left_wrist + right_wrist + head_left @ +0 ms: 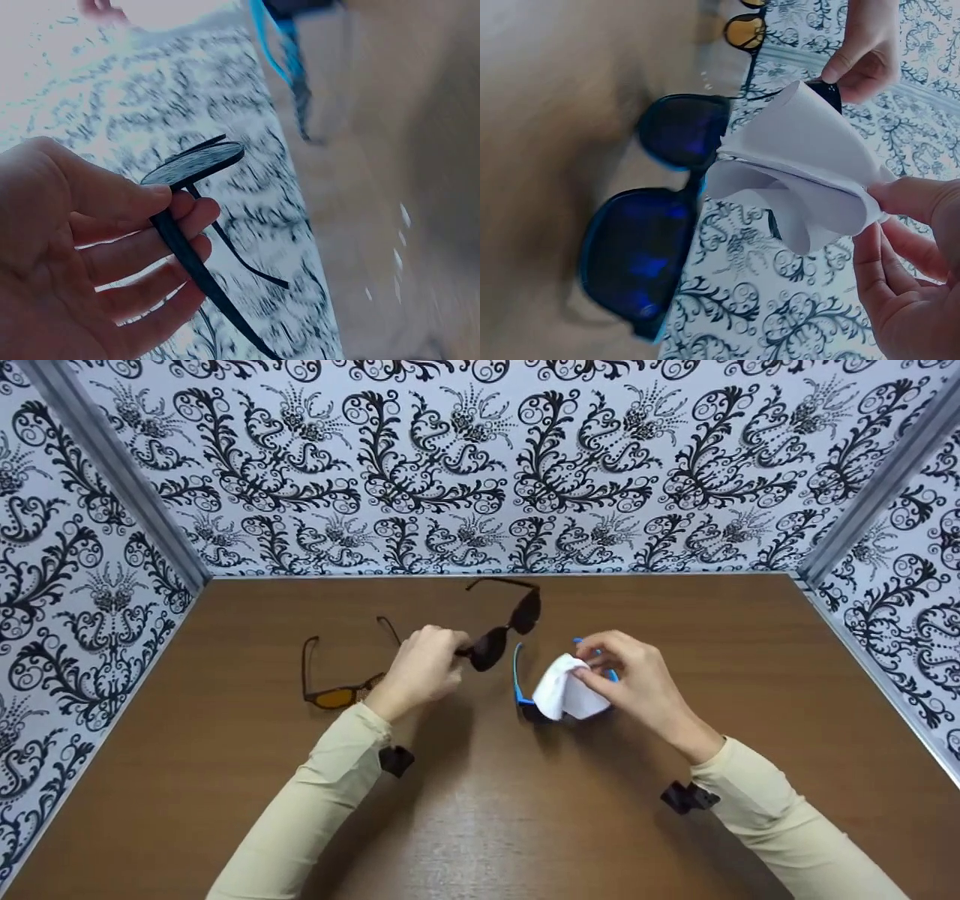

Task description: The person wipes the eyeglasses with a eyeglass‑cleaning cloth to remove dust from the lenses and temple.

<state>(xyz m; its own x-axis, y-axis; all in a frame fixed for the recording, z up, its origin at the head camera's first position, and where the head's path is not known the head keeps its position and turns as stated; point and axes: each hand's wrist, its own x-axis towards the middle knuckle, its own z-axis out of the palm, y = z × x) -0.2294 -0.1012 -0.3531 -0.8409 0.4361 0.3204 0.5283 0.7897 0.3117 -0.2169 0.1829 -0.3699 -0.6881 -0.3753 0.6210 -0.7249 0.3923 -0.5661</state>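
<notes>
Pinching the dark sunglasses (489, 649) at one outer corner, near the hinge, the left hand (426, 664) holds them in front of the person, seemingly raised off the table, with the far temple reaching toward the back wall. In the left wrist view the thumb presses on the frame's edge and the fingers lie behind the temple. The sunglasses should be light and fairly stiff, with slick lenses that smudge or scratch easily; the hinges are probably the weak point, so the bridge or the rim's corner would be the safer place to take hold.

The right hand (630, 675) pinches a white cloth (553, 690) between thumb and fingertips, its folds hanging loose. It looks thin, soft and almost weightless, easy to grip anywhere.

Below the cloth, blue-framed sunglasses (637, 247) stand on the table (480, 825), temples unfolded; the cloth partly covers them from above, so I cannot tell whether the two touch. Left of these, beside the left hand, lie orange-lensed glasses (335, 699), partly hidden by that hand. A patterned wall (465, 472) rises behind.
</notes>
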